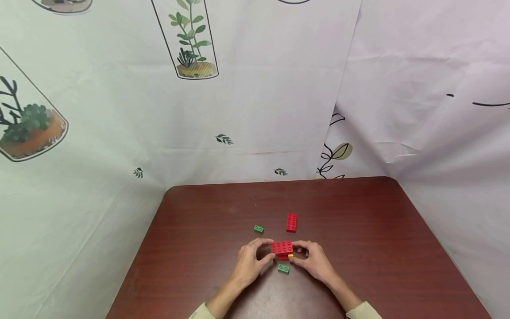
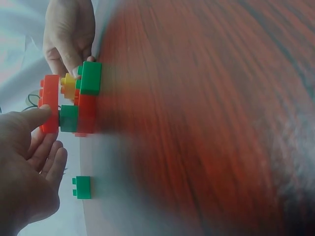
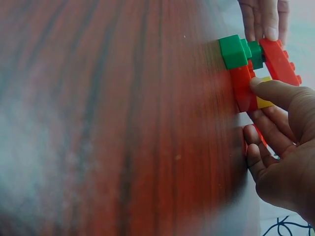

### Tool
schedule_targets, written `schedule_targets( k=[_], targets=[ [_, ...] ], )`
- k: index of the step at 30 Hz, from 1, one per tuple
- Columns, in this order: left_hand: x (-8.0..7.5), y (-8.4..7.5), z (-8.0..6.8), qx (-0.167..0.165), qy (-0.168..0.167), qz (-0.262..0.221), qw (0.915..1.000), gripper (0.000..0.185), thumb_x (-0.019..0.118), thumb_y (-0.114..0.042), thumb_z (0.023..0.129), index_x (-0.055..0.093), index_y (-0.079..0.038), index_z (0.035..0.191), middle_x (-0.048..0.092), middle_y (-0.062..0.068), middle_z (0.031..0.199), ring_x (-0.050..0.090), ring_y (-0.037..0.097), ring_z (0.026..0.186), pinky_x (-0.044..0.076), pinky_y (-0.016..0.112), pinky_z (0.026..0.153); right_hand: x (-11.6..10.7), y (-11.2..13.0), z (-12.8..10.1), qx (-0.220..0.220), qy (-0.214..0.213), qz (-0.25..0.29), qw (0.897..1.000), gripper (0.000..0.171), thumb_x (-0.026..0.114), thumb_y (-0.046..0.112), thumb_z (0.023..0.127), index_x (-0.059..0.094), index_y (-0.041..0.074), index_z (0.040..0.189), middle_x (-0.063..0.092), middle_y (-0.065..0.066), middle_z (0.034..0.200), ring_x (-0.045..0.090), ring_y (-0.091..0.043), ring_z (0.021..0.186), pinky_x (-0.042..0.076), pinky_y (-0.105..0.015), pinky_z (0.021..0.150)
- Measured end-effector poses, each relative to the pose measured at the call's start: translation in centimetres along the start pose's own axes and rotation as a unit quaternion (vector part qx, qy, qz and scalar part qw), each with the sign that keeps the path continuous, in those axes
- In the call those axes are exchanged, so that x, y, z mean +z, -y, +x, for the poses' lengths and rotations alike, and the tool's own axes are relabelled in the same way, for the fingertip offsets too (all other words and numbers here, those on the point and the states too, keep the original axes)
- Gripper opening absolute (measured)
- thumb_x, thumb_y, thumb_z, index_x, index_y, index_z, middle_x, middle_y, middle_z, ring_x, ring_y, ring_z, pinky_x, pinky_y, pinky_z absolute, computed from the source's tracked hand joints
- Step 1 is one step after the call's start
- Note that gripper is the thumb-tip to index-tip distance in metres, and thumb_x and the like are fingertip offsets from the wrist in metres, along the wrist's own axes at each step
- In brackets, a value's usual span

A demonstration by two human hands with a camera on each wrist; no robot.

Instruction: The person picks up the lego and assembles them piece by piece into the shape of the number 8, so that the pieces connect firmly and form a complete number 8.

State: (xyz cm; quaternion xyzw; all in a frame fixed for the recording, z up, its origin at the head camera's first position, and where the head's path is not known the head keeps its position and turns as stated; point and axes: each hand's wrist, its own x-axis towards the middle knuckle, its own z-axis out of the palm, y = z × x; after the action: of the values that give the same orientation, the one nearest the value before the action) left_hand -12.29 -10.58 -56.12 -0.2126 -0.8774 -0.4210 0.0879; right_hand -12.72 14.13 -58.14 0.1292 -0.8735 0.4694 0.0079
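My left hand (image 1: 249, 261) pinches a red eight-stud brick (image 1: 282, 247) by its left end, thumb in front and fingers behind. It tops a small stack, slanting in the right wrist view. Beneath it are a green brick (image 2: 69, 118) on the left and a yellow brick (image 3: 265, 93) on the right. Both sit over a lower red brick (image 2: 87, 115) close to the table. From the right, my right hand (image 1: 316, 261) pinches the yellow brick, its thumb tip overlapping the lower red brick's edge. Another green brick (image 1: 283, 268) lies just in front of the stack.
On the dark wooden table (image 1: 199, 266), a loose red brick (image 1: 291, 223) lies behind the stack. A loose green two-stud brick (image 1: 258, 229) is at the back left. Plant-printed white cloth (image 1: 259, 102) hangs around the table's back and sides.
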Motion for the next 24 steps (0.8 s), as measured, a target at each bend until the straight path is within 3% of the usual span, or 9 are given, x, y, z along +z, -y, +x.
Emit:
schedule_targets(
  k=[14,24],
  targets=[
    [-0.27,0.17,0.04,-0.028,0.032,-0.031,0.9986,0.034,0.084,-0.015,0.093,0.075,-0.015,0.126,0.076,-0.001,0.12,0.073,0.016,0.108,0.06,0.039,0.092,0.08,-0.12,0.03,0.005,-0.003,0.001,1.0,0.034,0.094,0.013,0.081,0.08,0.011,0.111,0.066,0.005,0.088,0.053,-0.007,0.079,0.044,-0.025,0.071],
    [-0.52,-0.18,0.26,-0.019,0.042,-0.019,0.9987,0.033,0.083,-0.014,0.093,0.075,-0.014,0.126,0.076,0.002,0.12,0.074,0.018,0.107,0.06,0.04,0.09,0.03,-0.16,0.09,0.011,0.0,0.007,1.0,0.034,0.094,0.014,0.08,0.08,0.012,0.111,0.065,0.004,0.088,0.053,-0.008,0.079,0.044,-0.025,0.07]
  ],
)
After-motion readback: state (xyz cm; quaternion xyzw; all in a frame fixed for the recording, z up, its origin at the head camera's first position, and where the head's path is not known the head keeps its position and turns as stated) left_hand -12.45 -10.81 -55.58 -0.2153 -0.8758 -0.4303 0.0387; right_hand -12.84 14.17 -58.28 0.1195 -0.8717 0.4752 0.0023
